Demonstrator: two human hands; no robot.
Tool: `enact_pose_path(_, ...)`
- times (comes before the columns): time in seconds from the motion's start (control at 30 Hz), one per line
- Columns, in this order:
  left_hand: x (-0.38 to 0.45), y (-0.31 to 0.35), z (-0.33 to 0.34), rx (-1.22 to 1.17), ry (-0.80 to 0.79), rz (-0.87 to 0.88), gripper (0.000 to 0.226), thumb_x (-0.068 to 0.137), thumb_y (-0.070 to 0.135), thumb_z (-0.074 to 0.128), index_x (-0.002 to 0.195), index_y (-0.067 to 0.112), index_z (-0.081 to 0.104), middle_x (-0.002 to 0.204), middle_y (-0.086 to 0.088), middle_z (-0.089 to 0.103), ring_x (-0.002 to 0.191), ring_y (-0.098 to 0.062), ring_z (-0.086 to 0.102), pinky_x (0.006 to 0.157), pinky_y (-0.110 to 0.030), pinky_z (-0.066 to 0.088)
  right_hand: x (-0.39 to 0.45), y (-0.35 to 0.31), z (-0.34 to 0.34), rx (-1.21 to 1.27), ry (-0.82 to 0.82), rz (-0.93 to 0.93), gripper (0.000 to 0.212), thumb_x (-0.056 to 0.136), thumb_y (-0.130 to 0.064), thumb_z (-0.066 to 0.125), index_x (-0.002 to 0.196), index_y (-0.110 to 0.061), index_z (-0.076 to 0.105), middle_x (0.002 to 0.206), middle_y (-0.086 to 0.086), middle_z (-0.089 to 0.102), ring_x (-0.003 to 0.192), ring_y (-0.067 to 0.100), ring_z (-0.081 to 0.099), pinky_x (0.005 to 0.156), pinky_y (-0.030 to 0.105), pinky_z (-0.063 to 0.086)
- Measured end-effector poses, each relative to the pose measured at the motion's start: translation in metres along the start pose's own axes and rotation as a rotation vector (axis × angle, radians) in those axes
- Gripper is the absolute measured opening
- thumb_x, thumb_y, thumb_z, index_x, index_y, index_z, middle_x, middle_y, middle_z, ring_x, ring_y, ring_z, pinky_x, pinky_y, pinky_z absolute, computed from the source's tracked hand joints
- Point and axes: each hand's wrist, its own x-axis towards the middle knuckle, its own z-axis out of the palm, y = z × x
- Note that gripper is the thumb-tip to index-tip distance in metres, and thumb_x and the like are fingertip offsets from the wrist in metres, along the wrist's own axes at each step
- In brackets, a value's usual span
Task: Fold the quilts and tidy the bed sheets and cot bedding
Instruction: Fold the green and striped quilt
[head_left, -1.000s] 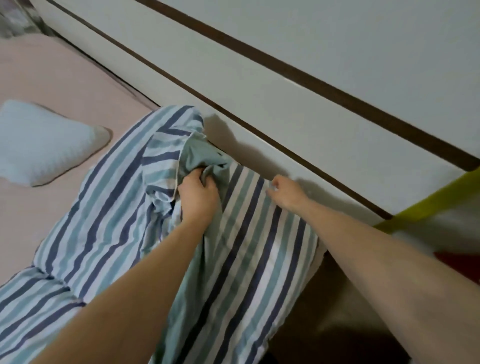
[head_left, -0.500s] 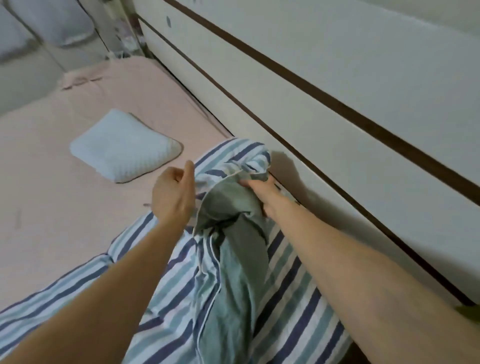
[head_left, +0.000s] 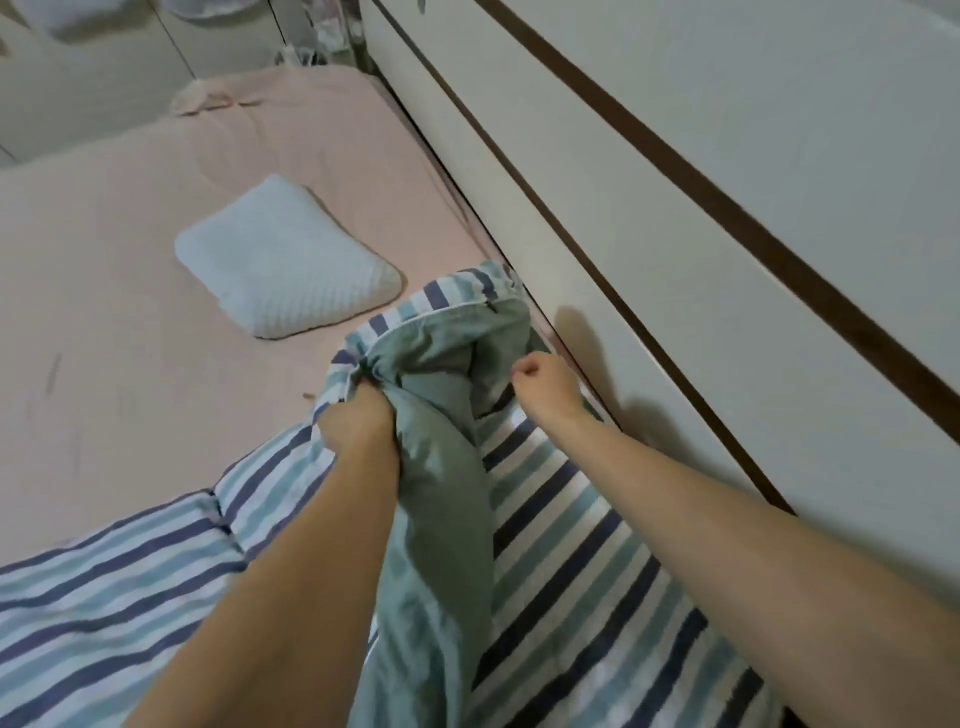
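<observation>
Fingers of the left hand are curled tight round a bunched fold of the quilt, where the striped face meets the plain green underside. Fingers of the right hand are curled into a loose fist just beside the green fold; whether any cloth is pinched there cannot be told, since the fingertips are turned away. Both forearms are stretched forward from the lower edge of the view, the left one crossing over the striped cloth, the right one held slightly higher and nearer the wall panel.

One quilt is seen. It is laid on the bed with its long axis running from the near left corner away toward the wall, and its stripes are aligned with that axis. Its far end is lifted and turned back, so that the green lining is shown in a ridge between the two hands.

Beyond the quilt, one pale blue pillow is laid flat on the pink sheet, well apart from the hands. One pale panel with two dark bands is seen along the right side of the bed.
</observation>
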Motion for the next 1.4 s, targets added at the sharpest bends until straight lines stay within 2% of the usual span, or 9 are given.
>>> enact_pose_path(0.23,0.012,0.019,0.043,0.017,0.167,0.127,0.038,0.1,0.034,0.039,0.117,0.006,0.059,0.122,-0.016,0.059,0.111,-0.035,0.054,0.078,-0.03,0.032,0.062,0.053,0.023,-0.15,-0.28,0.273,0.085,0.086,-0.049,0.062,0.147,-0.007,0.021,0.142,0.016,0.045,0.127,0.034,0.045,0.104,0.043,0.039)
enact_pose_path(0.43,-0.005,0.028,0.051,-0.011,0.087,0.174,0.029,0.096,0.035,0.045,0.095,0.011,0.06,0.089,-0.005,0.054,0.076,-0.024,0.046,0.07,-0.031,0.032,0.066,0.053,0.008,-0.117,-0.016,0.156,0.024,0.094,-0.034,0.054,0.079,-0.018,0.062,0.081,0.003,0.065,0.078,0.022,0.063,0.06,0.029,0.042)
enact_pose_path(0.57,-0.026,0.061,0.048,-0.127,0.038,0.229,0.027,0.093,0.037,0.046,0.079,0.015,0.055,0.081,-0.002,0.057,0.072,-0.022,0.052,0.063,-0.029,0.037,0.057,0.06,-0.047,-0.127,0.401,0.082,0.027,0.098,-0.036,0.049,0.09,-0.015,0.064,0.084,-0.002,0.06,0.079,0.017,0.056,0.073,0.029,0.043)
enact_pose_path(0.73,-0.051,0.068,0.057,-0.121,-0.093,0.3,0.026,0.088,0.043,0.051,0.073,0.021,0.053,0.076,0.0,0.058,0.07,-0.018,0.054,0.058,-0.029,0.041,0.052,0.047,-0.046,-0.088,0.367,0.062,0.023,0.1,-0.026,0.046,0.096,-0.011,0.062,0.095,0.007,0.063,0.094,0.026,0.059,0.076,0.028,0.036)
enact_pose_path(0.93,-0.068,0.037,0.057,0.135,-0.472,0.299,0.048,0.074,0.059,0.068,0.097,0.021,0.049,0.092,0.005,0.058,0.08,-0.014,0.055,0.073,-0.032,0.045,0.032,0.061,-0.053,0.068,0.067,0.156,0.056,0.095,-0.036,0.055,0.139,-0.009,0.034,0.139,0.015,0.045,0.127,0.033,0.045,0.102,0.043,0.04)
enact_pose_path(1.03,-0.088,0.014,0.041,0.401,-0.651,0.337,0.079,0.064,0.062,0.077,0.123,0.021,0.046,0.115,0.003,0.055,0.098,-0.019,0.057,0.081,-0.033,0.049,-0.007,0.062,-0.08,0.494,0.037,0.295,0.056,0.092,-0.05,0.053,0.133,-0.013,0.047,0.126,0.013,0.059,0.111,0.028,0.059,0.094,0.042,0.05)
enact_pose_path(1.13,-0.116,-0.014,0.029,0.544,-0.732,0.448,0.049,0.075,0.043,0.078,0.108,0.015,0.056,0.101,0.001,0.061,0.096,-0.021,0.059,0.082,-0.034,0.051,-0.069,0.048,-0.09,0.627,-0.286,0.306,0.056,0.082,-0.064,0.059,0.121,-0.024,0.059,0.105,-0.004,0.072,0.093,0.014,0.07,0.074,0.029,0.056)
enact_pose_path(1.27,-0.163,-0.024,0.02,0.399,-0.938,0.503,0.034,0.088,0.014,0.064,0.121,0.01,0.056,0.112,-0.007,0.063,0.107,-0.025,0.062,0.097,-0.038,0.05,-0.132,0.045,-0.084,0.509,-0.304,0.309,0.112,0.048,-0.074,0.077,0.141,-0.028,0.035,0.132,-0.003,0.054,0.118,0.018,0.054,0.099,0.037,0.046)
enact_pose_path(1.4,-0.211,-0.015,0.004,0.254,-1.182,0.466,0.023,0.086,0.0,0.058,0.108,0.006,0.06,0.101,-0.014,0.067,0.09,-0.021,0.068,0.081,-0.031,0.058,-0.183,0.056,-0.089,0.819,-0.197,0.341,0.053,0.078,-0.051,0.071,0.117,-0.016,0.065,0.104,0.007,0.072,0.097,0.021,0.068,0.084,0.032,0.055)
